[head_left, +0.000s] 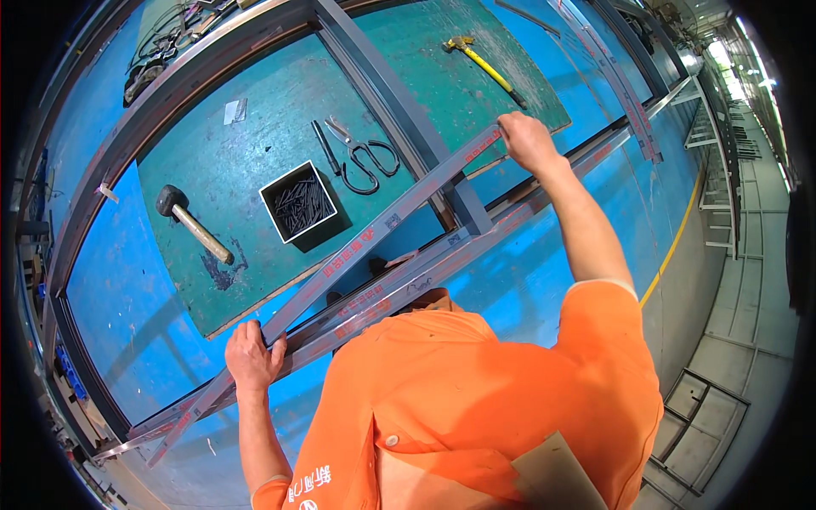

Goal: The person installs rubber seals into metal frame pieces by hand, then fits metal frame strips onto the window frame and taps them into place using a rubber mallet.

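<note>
A long grey profile strip (pixel 365 242) with red printing slants across the near side of a large grey frame. Near its lower left part, my left hand (pixel 253 357) is closed on the strip, with the thumb along its edge. My right hand (pixel 529 143) grips its upper right end, the fingers wrapped round it. Beneath the strip runs the near bar (pixel 408 293) of the frame, close to my body. A grey crossbar (pixel 387 89) of the frame meets that near bar below my right forearm.
Inside the frame lies a green board (pixel 255 136) on a blue surface. On it are a white box (pixel 331 191) of small dark pieces, black-handled scissors (pixel 361 161), a black pen (pixel 325 146), a mallet (pixel 200 229) and a yellow-handled hammer (pixel 489 72). Another profile strip (pixel 616 81) lies far right.
</note>
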A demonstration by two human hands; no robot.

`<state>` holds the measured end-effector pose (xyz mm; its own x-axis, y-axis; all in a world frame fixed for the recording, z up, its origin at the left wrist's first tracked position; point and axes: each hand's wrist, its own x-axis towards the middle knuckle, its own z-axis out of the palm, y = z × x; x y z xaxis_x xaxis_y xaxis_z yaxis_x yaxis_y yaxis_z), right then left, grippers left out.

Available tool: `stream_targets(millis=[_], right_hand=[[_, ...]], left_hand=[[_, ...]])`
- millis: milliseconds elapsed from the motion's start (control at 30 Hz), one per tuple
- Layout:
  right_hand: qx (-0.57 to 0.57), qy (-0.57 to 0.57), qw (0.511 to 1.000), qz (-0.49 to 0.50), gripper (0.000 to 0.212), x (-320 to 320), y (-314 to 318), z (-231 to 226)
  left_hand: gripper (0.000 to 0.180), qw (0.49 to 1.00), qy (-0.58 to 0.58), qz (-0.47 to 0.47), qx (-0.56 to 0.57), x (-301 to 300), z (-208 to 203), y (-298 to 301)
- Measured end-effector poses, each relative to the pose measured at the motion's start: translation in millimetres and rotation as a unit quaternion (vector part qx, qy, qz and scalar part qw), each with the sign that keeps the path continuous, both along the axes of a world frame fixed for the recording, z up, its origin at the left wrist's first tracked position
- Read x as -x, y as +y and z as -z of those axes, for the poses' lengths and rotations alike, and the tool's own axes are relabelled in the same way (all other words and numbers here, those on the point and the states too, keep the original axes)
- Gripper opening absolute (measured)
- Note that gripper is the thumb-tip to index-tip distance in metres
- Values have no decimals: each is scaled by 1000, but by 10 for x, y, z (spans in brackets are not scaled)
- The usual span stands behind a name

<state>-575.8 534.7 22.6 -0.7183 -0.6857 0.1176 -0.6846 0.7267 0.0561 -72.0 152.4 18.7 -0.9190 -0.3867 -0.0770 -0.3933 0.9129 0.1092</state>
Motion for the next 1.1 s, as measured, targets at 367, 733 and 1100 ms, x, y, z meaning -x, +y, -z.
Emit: stream_targets(millis=[367,733,1100], right_hand=[[-114,10,991,-63,18,3,-216,-188],[165,-86,917,-353,24,-1985,-1755,-480],[308,52,852,-419,32,-2167,-3232,-1627]], left_hand=[[35,1000,6,-2,21,-36,13,9],[34,996,83,18,34,-47,12,-2],[48,719,406,-49,561,-318,-2404,-1345]])
